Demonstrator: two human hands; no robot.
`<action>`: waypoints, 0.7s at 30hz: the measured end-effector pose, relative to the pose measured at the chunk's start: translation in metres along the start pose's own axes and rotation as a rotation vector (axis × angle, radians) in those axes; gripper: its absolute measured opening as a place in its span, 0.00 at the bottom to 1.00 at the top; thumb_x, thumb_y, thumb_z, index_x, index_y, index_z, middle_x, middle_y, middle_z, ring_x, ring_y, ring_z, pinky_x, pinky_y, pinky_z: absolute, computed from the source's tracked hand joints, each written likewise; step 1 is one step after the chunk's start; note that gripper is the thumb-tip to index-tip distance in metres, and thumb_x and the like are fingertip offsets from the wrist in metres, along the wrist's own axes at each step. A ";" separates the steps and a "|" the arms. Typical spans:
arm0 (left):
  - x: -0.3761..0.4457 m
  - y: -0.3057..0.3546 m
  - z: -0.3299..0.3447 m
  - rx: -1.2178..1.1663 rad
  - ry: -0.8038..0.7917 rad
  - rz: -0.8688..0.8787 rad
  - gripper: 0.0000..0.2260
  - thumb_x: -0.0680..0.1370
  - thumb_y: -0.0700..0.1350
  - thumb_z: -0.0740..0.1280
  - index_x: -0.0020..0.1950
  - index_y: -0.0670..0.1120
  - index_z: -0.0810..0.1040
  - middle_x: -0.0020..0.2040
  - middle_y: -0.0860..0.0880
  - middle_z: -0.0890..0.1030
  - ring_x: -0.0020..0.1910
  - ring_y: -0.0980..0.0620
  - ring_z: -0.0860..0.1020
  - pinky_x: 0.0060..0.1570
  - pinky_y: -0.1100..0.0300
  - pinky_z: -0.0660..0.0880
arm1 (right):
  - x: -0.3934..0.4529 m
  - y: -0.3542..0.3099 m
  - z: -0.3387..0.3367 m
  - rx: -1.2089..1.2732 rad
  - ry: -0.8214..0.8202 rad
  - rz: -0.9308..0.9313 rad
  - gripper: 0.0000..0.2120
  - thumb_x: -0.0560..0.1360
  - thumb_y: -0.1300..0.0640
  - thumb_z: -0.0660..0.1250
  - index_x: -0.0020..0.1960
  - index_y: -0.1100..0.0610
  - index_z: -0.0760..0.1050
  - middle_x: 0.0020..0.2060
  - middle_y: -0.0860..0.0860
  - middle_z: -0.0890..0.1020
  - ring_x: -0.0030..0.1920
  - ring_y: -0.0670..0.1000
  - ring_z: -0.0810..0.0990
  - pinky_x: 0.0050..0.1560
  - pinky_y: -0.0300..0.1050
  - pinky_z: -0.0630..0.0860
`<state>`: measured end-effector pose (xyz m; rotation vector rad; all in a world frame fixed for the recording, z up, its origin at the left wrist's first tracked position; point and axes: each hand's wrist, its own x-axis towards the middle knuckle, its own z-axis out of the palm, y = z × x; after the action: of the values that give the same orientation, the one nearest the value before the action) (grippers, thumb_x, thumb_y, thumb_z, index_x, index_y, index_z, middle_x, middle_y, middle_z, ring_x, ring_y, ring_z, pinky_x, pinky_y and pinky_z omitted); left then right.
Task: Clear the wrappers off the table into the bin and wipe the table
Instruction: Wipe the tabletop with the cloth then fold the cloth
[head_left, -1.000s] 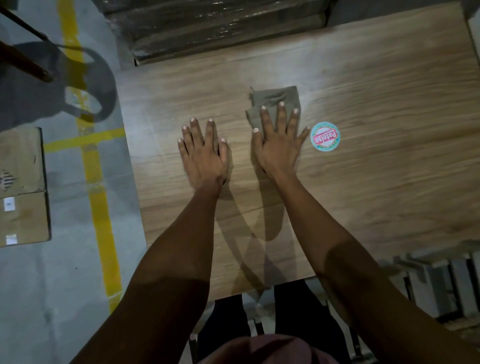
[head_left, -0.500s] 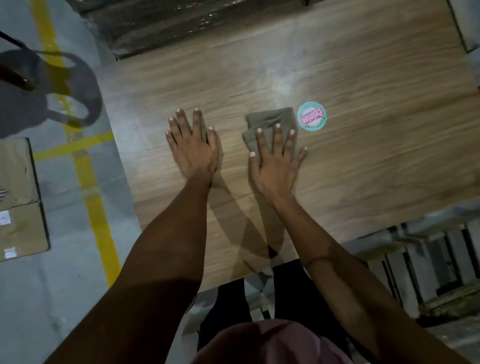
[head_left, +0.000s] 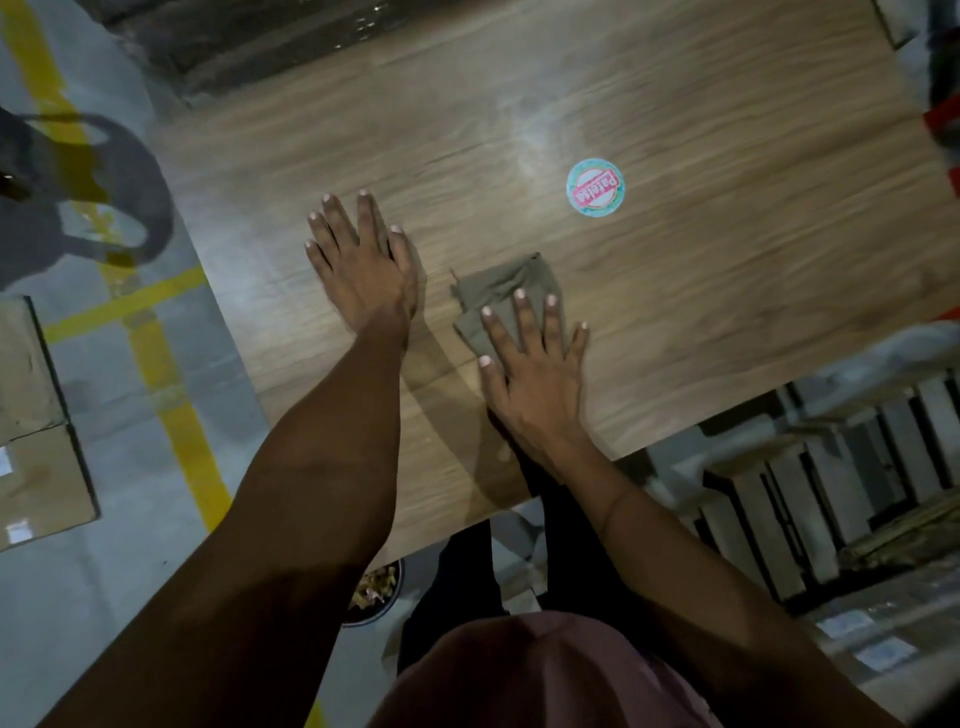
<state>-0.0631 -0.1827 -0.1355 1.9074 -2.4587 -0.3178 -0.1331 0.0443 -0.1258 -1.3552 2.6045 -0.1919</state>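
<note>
A crumpled olive-grey wiping cloth (head_left: 506, 301) lies on the wood-grain desk (head_left: 727, 312), toward its near edge. The right hand (head_left: 535, 374) presses flat on the cloth's near half, fingers straight and spread, so the far corners of the cloth stick out past the fingertips. The left hand (head_left: 363, 270) rests flat on the bare wood just beside the cloth, apart from it, fingers straight and close together. Farther across the desk, beyond the cloth, sits a round teal sticker with a red label (head_left: 595, 190). Below the desk's near edge, by the person's legs, a dark round bin holding scraps (head_left: 375, 592) stands on the grey floor with yellow tape lines (head_left: 156, 374).
</note>
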 end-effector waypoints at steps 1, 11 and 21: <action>0.000 0.001 0.000 -0.005 0.000 0.001 0.27 0.84 0.59 0.46 0.83 0.54 0.55 0.83 0.42 0.53 0.82 0.40 0.51 0.79 0.42 0.48 | -0.007 0.003 -0.001 0.003 0.000 0.029 0.29 0.82 0.39 0.56 0.82 0.38 0.56 0.84 0.48 0.54 0.83 0.59 0.49 0.77 0.72 0.48; -0.004 -0.003 0.001 -0.014 0.010 0.037 0.28 0.83 0.58 0.47 0.82 0.51 0.58 0.83 0.41 0.56 0.82 0.39 0.52 0.79 0.40 0.49 | -0.063 0.019 0.005 -0.016 -0.057 0.027 0.30 0.83 0.38 0.53 0.83 0.39 0.52 0.84 0.49 0.49 0.83 0.60 0.45 0.76 0.74 0.48; -0.034 -0.006 -0.005 0.079 -0.054 0.328 0.30 0.83 0.56 0.48 0.82 0.42 0.58 0.81 0.39 0.60 0.80 0.38 0.56 0.79 0.41 0.51 | -0.108 0.024 0.005 0.009 -0.089 0.116 0.30 0.84 0.38 0.53 0.83 0.38 0.48 0.84 0.49 0.46 0.83 0.60 0.41 0.77 0.73 0.44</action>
<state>-0.0483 -0.1518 -0.1277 1.4980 -2.7985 -0.2688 -0.0906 0.1467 -0.1236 -1.1778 2.5945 -0.1226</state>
